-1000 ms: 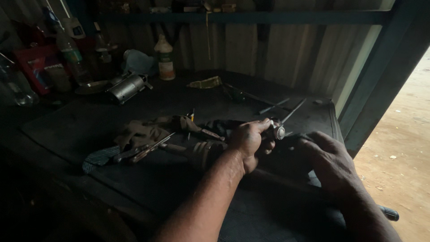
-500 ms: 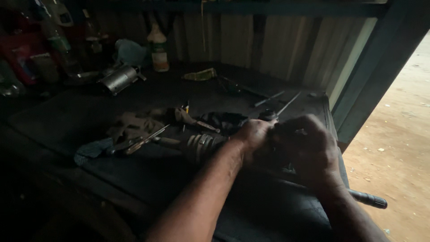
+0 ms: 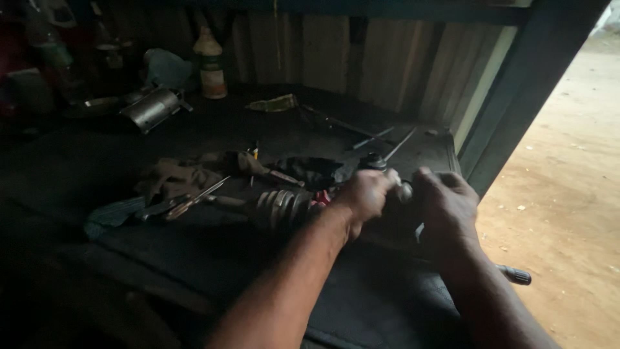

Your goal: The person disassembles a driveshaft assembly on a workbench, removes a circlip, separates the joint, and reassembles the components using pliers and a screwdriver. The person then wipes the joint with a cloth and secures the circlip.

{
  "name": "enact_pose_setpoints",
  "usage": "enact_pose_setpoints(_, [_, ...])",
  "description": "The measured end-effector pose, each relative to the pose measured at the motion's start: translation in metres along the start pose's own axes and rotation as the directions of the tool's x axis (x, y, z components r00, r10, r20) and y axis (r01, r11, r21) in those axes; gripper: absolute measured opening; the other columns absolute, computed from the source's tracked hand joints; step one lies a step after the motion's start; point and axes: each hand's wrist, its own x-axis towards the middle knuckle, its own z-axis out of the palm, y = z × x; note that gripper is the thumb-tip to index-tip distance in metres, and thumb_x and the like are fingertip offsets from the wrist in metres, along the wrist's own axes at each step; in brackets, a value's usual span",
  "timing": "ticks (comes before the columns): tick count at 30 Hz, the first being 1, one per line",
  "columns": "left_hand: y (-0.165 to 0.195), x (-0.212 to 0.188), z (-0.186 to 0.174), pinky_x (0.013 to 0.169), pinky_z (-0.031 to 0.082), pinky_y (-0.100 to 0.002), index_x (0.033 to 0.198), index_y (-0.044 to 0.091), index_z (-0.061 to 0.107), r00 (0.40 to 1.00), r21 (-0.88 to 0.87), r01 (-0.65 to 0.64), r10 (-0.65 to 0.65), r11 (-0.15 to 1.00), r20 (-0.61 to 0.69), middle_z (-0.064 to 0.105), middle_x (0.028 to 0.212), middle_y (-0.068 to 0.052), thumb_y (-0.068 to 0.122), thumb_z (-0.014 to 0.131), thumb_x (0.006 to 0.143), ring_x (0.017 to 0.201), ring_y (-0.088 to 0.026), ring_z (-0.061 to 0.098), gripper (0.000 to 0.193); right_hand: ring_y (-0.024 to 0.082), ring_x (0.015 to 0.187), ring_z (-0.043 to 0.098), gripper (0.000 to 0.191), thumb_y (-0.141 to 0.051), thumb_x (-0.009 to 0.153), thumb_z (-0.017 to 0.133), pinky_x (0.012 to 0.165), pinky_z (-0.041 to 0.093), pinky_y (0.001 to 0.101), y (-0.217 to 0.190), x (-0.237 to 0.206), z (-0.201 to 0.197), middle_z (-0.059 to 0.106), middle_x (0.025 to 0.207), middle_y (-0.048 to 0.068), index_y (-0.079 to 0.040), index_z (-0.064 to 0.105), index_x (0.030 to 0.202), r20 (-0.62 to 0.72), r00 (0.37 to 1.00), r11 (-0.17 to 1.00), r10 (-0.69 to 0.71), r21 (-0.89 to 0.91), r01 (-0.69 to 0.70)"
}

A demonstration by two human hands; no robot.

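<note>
Head view: both forearms are reaching in from 6 o'clock toward frame centre. L hand (image 3: 363, 195) is curling into a tight fist around a small shiny metal fitting (image 3: 405, 191), knuckles up, wrist straight. R hand (image 3: 445, 205) is closing over the same fitting from 3 o'clock, fingers wrapping down, back of hand facing the camera; can't tell how firmly it's gripping.

The fitting is looking rounded, silvery and blurred, sitting between the two hands just above the dark workbench (image 3: 213, 252). A ribbed rubber boot (image 3: 281, 208) is lying at 9 o'clock of the L hand, nr the wrist. Rags (image 3: 177, 178) and w/ them a thin metal tool (image 3: 194, 199) are lying further toward 9. A bottle (image 3: 210, 62) is standing at 11 o'clock by the corrugated wall.
</note>
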Motion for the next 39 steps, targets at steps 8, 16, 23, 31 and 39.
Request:
enact_pose_setpoints(8, [0.002, 0.008, -0.023, 0.041, 0.028, -0.025, 0.090, 0.014, 0.066, 0.982, -0.297, 0.155, -0.180, 0.942, -0.057, 0.062, 0.070, -0.001, 0.034, 0.051, 0.103, 0.049, -0.008, 0.043, 0.028, 0.018, 0.087, 0.068, 0.021, -0.008, 0.097, 0.057, 0.079, 0.053, 0.0272, 0.023, 0.033, -0.036, 0.070, 0.096, 0.007, -0.001, 0.066, 0.114, 0.176, 0.930, 0.946, -0.323, 0.079, 0.314])
enact_pose_setpoints(16, [0.007, 0.011, -0.015, 0.063, 0.057, -0.041, 0.106, 0.005, 0.067, 0.984, -0.352, 0.158, -0.179, 0.923, -0.028, 0.069, 0.086, -0.011, 0.032, 0.048, 0.103, 0.075, -0.025, 0.067, 0.033, 0.019, 0.097, 0.071, 0.029, -0.006, 0.097, 0.065, 0.086, 0.059, 0.0296, 0.002, -0.003, -0.016, 0.071, 0.112, 0.015, 0.002, 0.068, 0.124, 0.429, 0.836, 0.936, -0.343, 0.234, 0.264])
enact_pose_setpoints(23, [0.007, 0.016, -0.017, 0.088, 0.062, -0.053, 0.122, 0.002, 0.056, 0.977, -0.103, 0.190, -0.199, 0.976, -0.077, 0.071, 0.114, -0.027, 0.024, 0.030, 0.096, 0.100, -0.038, 0.074, 0.043, 0.015, 0.088, 0.072, 0.031, -0.008, 0.088, 0.073, 0.072, 0.057, 0.0270, -0.011, -0.030, 0.001, 0.076, 0.100, 0.011, -0.006, 0.068, 0.119, 0.422, 0.864, 0.908, -0.276, -0.181, 0.378])
enact_pose_setpoints(31, [0.002, 0.021, -0.021, 0.082, 0.058, -0.054, 0.116, 0.000, 0.067, 0.990, 0.196, 0.067, -0.041, 0.978, -0.133, 0.069, 0.117, -0.023, 0.023, 0.038, 0.091, 0.098, -0.030, 0.068, 0.044, 0.019, 0.085, 0.068, 0.025, -0.024, 0.095, 0.078, 0.071, 0.054, 0.0335, -0.013, -0.031, 0.014, 0.068, 0.094, 0.009, -0.004, 0.069, 0.106, 0.440, 0.687, 0.485, -0.578, -0.492, 0.723])
enact_pose_setpoints(39, [0.011, 0.009, -0.020, 0.066, 0.064, -0.050, 0.100, -0.004, 0.065, 0.992, -0.109, 0.126, -0.127, 0.986, -0.006, 0.069, 0.088, -0.020, 0.015, 0.033, 0.093, 0.078, -0.032, 0.072, 0.038, 0.012, 0.076, 0.056, 0.025, -0.026, 0.103, 0.070, 0.067, 0.049, 0.0320, -0.003, -0.025, 0.009, 0.063, 0.079, 0.005, -0.005, 0.061, 0.093, 0.378, 0.780, 0.719, -0.499, -0.322, 0.616])
